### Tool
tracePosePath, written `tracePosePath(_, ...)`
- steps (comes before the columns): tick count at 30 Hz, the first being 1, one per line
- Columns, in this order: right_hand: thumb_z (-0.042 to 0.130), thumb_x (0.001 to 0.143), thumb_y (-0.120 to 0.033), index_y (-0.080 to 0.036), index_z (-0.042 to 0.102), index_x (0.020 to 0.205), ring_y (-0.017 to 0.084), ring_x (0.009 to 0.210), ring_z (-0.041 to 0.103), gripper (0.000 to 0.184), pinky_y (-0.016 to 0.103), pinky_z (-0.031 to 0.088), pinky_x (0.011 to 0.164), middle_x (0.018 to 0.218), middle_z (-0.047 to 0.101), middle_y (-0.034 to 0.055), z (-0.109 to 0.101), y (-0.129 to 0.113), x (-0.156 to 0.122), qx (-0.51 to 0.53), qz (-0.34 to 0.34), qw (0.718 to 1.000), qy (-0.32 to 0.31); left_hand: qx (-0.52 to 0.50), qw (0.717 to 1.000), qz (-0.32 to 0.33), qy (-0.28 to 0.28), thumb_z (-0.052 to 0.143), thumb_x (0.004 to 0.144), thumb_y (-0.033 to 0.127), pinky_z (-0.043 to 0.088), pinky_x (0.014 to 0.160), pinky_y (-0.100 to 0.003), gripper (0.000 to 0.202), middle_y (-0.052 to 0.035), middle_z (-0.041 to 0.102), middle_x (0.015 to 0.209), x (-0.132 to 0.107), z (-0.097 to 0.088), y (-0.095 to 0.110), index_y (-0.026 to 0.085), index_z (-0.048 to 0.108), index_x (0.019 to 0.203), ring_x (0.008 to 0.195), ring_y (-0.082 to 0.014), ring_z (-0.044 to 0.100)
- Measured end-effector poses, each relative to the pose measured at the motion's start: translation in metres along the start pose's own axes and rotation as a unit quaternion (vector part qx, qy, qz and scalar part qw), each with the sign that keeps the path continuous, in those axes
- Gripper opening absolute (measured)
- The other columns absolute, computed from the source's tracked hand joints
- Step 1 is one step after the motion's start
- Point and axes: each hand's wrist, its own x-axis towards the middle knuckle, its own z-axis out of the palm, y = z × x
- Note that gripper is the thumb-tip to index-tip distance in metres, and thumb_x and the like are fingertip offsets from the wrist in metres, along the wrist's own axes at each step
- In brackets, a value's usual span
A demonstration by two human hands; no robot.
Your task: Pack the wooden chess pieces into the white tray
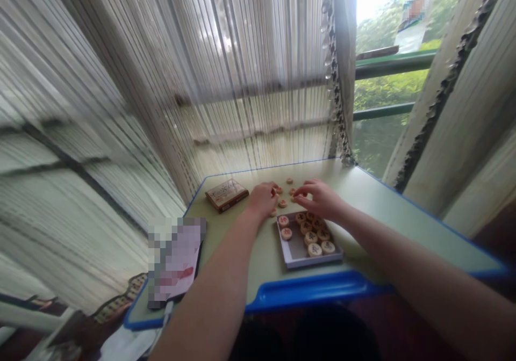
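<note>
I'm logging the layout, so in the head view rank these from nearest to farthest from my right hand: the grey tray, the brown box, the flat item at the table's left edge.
1. Grey tray: just below the right hand, on the near side.
2. Brown box: to the left, beyond the left hand.
3. Flat item: far left, at the near corner.

The left hand (pixel 263 200) and the right hand (pixel 321 200) are bare. The left forearm (pixel 217 286) and the right forearm (pixel 423 280) are uncovered along all their visible length, back to the picture's edge. Low between the arms lies a dark shape (pixel 322 335), perhaps clothing on the lap, too dim to tell.
</note>
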Motion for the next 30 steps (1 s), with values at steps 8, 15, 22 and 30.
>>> tracePosePath(8, 0.06, 0.076, -0.027, -0.018, 0.068, 0.092, 0.019, 0.078, 0.05, 0.021, 0.032, 0.043, 0.075, 0.077, 0.06, 0.0063, 0.005, 0.011, 0.001, -0.035, -0.073, 0.996, 0.032, -0.338, 0.939, -0.057, -0.001, 0.068, 0.067, 0.021, 0.05, 0.068, -0.028, 0.024, -0.0062, 0.066, 0.082, -0.005, 0.001, 0.008, 0.011, 0.063, 0.088, 0.071, -0.0133, 0.061)
tracePosePath(15, 0.058, 0.079, -0.034, -0.019, 0.067, 0.094, 0.019, 0.077, 0.048, 0.023, 0.032, 0.043, 0.072, 0.078, 0.062, 0.0071, 0.004, -0.002, -0.003, -0.048, -0.152, 0.986, 0.046, -0.532, 0.842, -0.084, -0.026, 0.074, 0.062, 0.019, 0.05, 0.069, -0.029, 0.029, -0.0051, 0.066, 0.075, -0.023, -0.013, 0.02, 0.008, 0.061, 0.086, 0.067, -0.0119, 0.061)
tracePosePath(22, 0.06, 0.076, -0.03, -0.019, 0.067, 0.085, 0.015, 0.069, 0.05, 0.016, 0.029, 0.042, 0.07, 0.07, 0.06, 0.0039, -0.001, -0.009, -0.003, 0.015, -0.152, 0.986, 0.066, -0.51, 0.855, -0.084, -0.05, 0.067, 0.069, 0.02, 0.05, 0.067, -0.029, 0.028, -0.0082, 0.068, 0.082, -0.024, -0.019, 0.026, 0.009, 0.063, 0.094, 0.068, -0.0121, 0.061)
tracePosePath(30, 0.069, 0.066, -0.033, -0.017, 0.067, 0.078, 0.012, 0.064, 0.049, 0.02, 0.023, 0.039, 0.061, 0.069, 0.058, 0.0008, -0.006, -0.023, -0.01, 0.065, -0.121, 0.984, -0.111, -0.032, 0.996, -0.068, 0.053, 0.053, 0.074, 0.019, 0.042, 0.093, -0.032, 0.024, -0.0083, 0.067, 0.1, -0.019, -0.017, 0.006, 0.016, 0.07, 0.091, 0.098, -0.0196, 0.059)
